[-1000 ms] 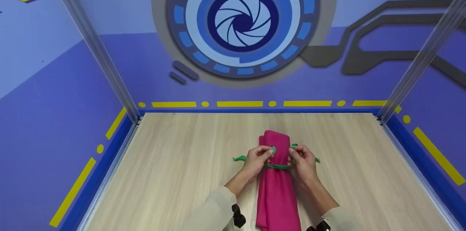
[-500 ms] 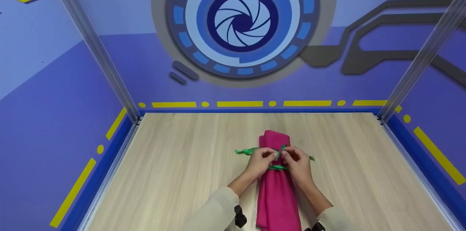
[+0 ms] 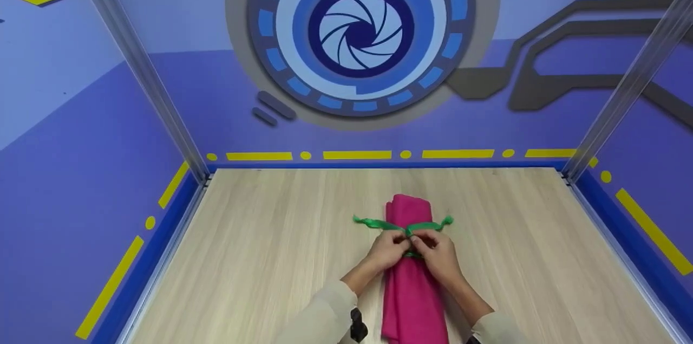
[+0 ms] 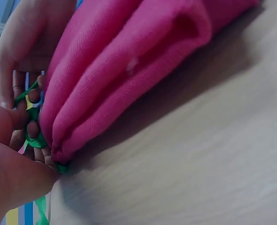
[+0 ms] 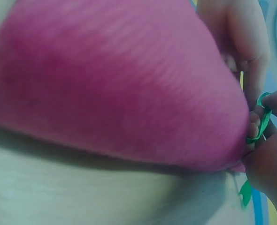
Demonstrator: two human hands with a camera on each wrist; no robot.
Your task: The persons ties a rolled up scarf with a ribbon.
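Observation:
A folded magenta cloth (image 3: 414,300) lies lengthwise on the table, cinched by a green ribbon (image 3: 425,226) around its upper part. Above the cloth, my left hand (image 3: 387,249) and right hand (image 3: 439,257) meet, each pinching part of the ribbon between thumb and fingers. The two loose ends stick out left and right beyond the hands. In the left wrist view green loops of ribbon (image 4: 35,138) run among the fingers beside the cloth (image 4: 124,70). A ribbon loop (image 5: 264,123) also shows at the right hand's fingertips in the right wrist view. The knot itself is mostly hidden by fingers.
The light wood table (image 3: 270,246) spreads around the cloth. A blue-purple printed wall (image 3: 189,105) closes off the back, with side walls left and right. Metal posts (image 3: 157,84) stand at the back corners.
Both hands have come together over the middle of the cloth from either side. The ribbon's loose ends now spread out beyond the hands, and the right end has swung upward.

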